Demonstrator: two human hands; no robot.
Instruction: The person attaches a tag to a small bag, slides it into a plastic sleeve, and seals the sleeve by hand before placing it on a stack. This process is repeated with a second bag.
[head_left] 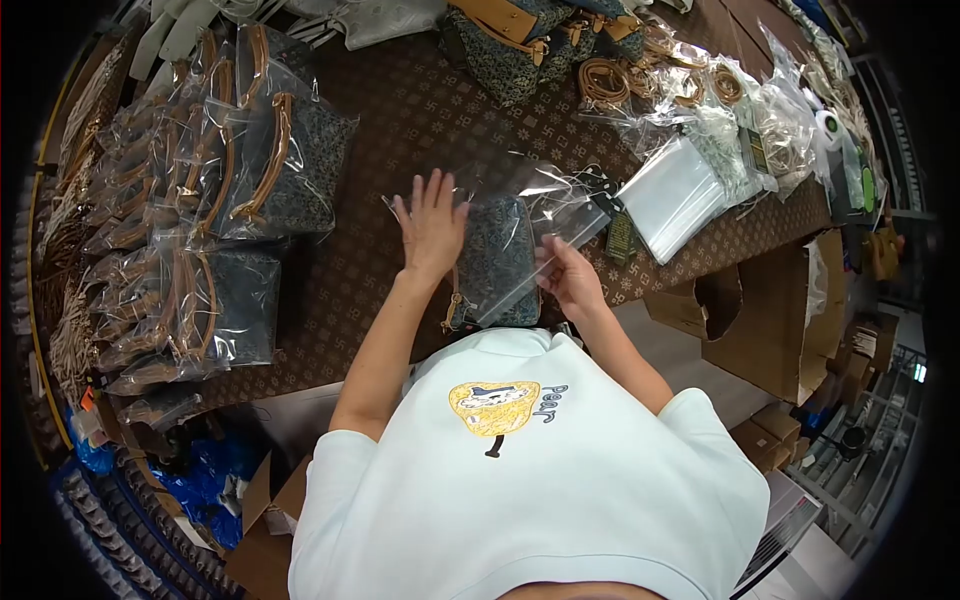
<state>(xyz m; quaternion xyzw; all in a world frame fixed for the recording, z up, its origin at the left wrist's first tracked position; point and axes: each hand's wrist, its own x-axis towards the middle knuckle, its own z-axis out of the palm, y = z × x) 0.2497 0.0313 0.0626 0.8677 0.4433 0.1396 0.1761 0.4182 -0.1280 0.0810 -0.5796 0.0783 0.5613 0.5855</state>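
Observation:
A dark patterned handbag (490, 243) with a tan strap lies on the table right in front of my body. A clear plastic bag (515, 290) lies partly over it, its straight edge running slantwise across the handbag. My left hand (433, 232) is open at the handbag's left side, fingers stretched out and palm down. On the other side, my right hand (572, 282) is closed in a pinch on the edge of the plastic bag. Just right of it, a dark green tag (620, 238) lies on the table.
Wrapped handbags with tan handles (285, 170) stand in rows at the left. A stack of clear plastic sleeves (675, 195) lies to the right. Coiled tan straps (605, 85) and unwrapped handbags (510, 60) are at the back. Below the right table edge stands a cardboard box (770, 330).

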